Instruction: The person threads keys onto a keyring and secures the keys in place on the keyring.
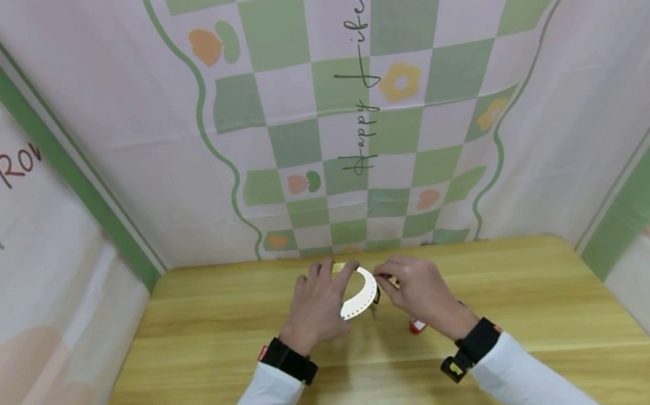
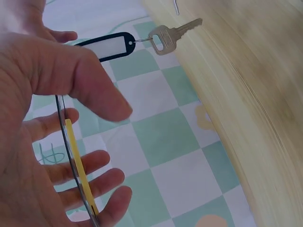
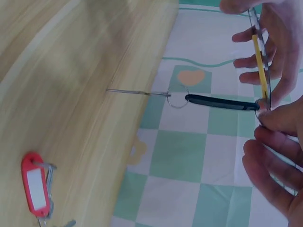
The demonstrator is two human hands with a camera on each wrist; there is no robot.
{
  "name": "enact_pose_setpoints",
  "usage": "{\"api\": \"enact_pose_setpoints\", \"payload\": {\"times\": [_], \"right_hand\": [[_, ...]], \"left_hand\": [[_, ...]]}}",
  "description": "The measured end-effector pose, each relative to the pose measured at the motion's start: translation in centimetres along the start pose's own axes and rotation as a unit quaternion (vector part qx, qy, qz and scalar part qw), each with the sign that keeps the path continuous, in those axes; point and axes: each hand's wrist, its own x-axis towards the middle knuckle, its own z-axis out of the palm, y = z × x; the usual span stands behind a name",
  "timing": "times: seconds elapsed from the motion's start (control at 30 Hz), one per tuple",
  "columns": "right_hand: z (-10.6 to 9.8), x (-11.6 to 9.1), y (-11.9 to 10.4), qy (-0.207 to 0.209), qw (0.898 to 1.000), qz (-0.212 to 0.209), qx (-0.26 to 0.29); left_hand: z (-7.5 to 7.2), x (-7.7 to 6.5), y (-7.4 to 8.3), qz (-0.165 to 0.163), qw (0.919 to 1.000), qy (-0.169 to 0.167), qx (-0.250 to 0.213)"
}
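My left hand (image 1: 319, 302) holds a thin white curved plate (image 1: 367, 299) with a row of small holes, the thumb on one side and the fingers on the other. A yellow strip (image 2: 78, 161) shows along the plate, edge-on in the left wrist view. Right at the plate's edge, my right hand (image 1: 419, 285) pinches a metal ring (image 3: 257, 113) between thumb and fingertips. From that ring extends a black key tag (image 3: 220, 102) with a white label. A silver key (image 2: 165, 40) hangs at the tag's other end by a thin wire ring (image 3: 177, 107).
On the wooden table (image 1: 210, 365) a red key tag (image 3: 35, 184) lies under my right forearm, with metal pieces attached to it. Behind the table hangs a green and white checked cloth (image 1: 277, 31), with more printed cloth at both sides.
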Motion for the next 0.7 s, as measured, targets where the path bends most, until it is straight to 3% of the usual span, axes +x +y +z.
{"api": "enact_pose_setpoints", "payload": {"times": [0.13,0.37,0.53,0.7], "right_hand": [[-0.05,0.01,-0.47,-0.002,0.999,0.051,0.004],[0.01,0.13,-1.0,0.004,0.997,0.083,0.007],[-0.03,0.38,-1.09,-0.002,0.997,0.082,0.011],[-0.16,0.57,-0.85,-0.003,0.999,0.051,0.007]], "left_hand": [[0.11,0.06,0.11,-0.008,0.9999,0.007,0.004],[0.43,0.12,0.21,-0.008,0.9993,0.035,0.009],[0.58,0.17,0.24,-0.006,0.9988,0.047,0.008],[0.54,0.21,0.18,-0.002,0.9989,0.046,0.003]]}}
